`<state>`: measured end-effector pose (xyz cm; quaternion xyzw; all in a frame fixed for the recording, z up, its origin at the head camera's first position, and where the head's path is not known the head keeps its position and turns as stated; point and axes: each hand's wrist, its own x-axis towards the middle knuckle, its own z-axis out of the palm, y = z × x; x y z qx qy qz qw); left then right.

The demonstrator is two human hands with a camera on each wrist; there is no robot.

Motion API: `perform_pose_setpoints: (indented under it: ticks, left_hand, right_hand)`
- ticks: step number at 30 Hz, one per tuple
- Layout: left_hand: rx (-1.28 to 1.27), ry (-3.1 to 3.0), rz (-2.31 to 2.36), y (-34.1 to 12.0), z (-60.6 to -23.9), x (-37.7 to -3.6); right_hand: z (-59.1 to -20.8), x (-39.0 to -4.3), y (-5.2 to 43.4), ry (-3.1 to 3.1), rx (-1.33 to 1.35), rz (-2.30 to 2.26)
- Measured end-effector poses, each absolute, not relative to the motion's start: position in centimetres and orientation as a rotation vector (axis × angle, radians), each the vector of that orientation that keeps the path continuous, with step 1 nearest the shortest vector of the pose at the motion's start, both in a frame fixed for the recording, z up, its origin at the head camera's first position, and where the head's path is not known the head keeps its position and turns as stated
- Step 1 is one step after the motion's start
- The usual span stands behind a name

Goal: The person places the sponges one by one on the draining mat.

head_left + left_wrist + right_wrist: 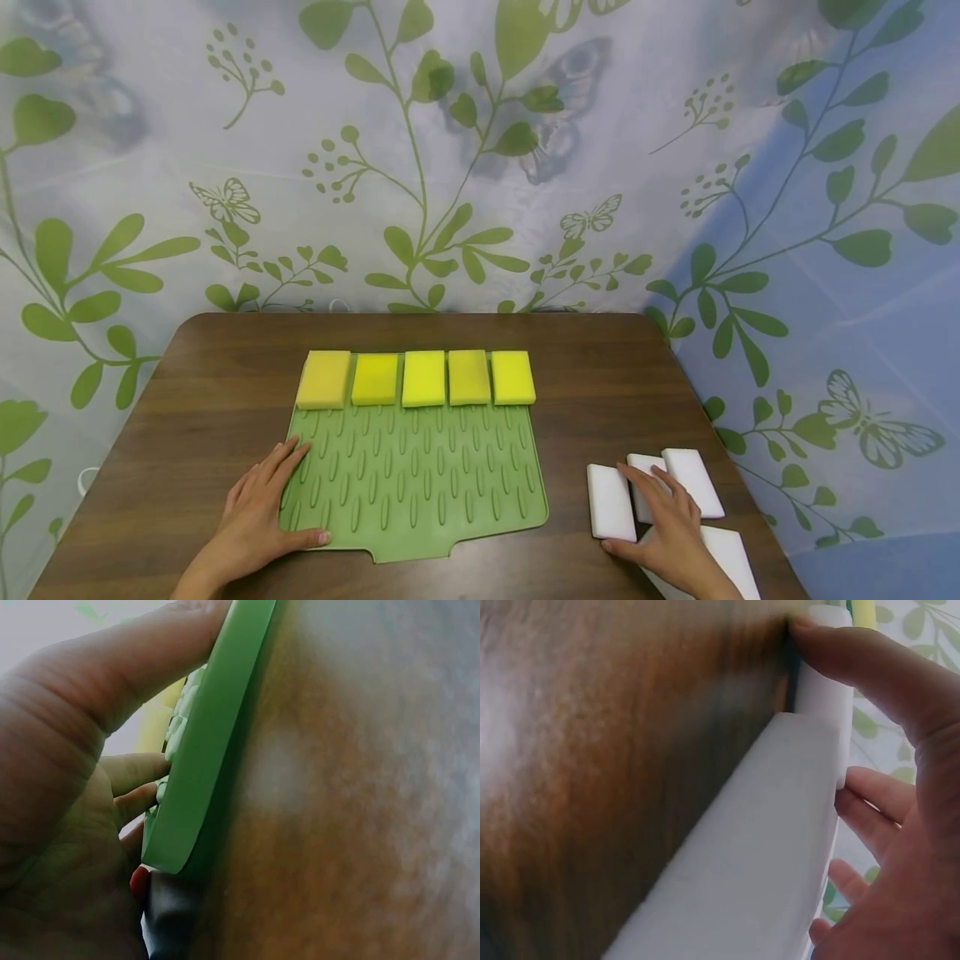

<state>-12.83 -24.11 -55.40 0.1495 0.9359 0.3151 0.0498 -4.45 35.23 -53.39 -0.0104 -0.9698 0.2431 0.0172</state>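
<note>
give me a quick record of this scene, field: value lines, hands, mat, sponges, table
left hand: lies flat on the near left corner of the green mat, thumb along its edge
right hand: rests on the white sponges, fingers spread
yellow sponges: five in a row along the mat's far edge
white sponges: four on the table right of the mat
table: dark wood
backdrop: leaf and butterfly print

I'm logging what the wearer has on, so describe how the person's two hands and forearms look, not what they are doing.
Both the left hand and the right hand are bare: no gloves, rings, watch or bracelet show. The forearms are bare to the frame's lower edge, with no sleeve in view. In the left wrist view one fingernail looks painted red; the other nails are too small or blurred to judge.
</note>
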Motion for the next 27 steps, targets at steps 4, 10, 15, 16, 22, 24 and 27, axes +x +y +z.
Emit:
perform_pose_setpoints:
  ticks: [4,10,15,16,22,24,27]
  left_hand:
    - [0.443,2.841,0.977,-24.1,-55.5,-12.8]
    - [0.430,2.825,0.993,-24.2,-55.6,-12.9]
    - [0.438,2.839,0.975,-24.0,-55.3,-12.8]
    - [0.440,2.844,0.970,-24.0,-55.2,-12.8]
    - [0.445,2.862,0.943,-23.9,-55.0,-12.8]
    - [0.446,2.859,0.941,-24.0,-55.1,-12.8]
    - [0.446,2.856,0.939,-24.0,-55.1,-12.8]
  right_hand:
    - [-53.6,-4.5,35.1,-2.993,-0.032,0.727]
    - [-53.8,-4.5,35.1,-2.954,-0.004,0.713]
    - [-53.5,-5.0,35.1,-2.927,0.030,0.762]
    - [-53.4,-5.1,35.0,-2.924,0.040,0.782]
    - [-53.1,-6.3,34.4,-2.912,0.091,0.872]
    - [-53.0,-6.7,34.0,-2.922,0.100,0.869]
    - [-52.7,-7.5,33.3,-2.946,0.119,0.852]
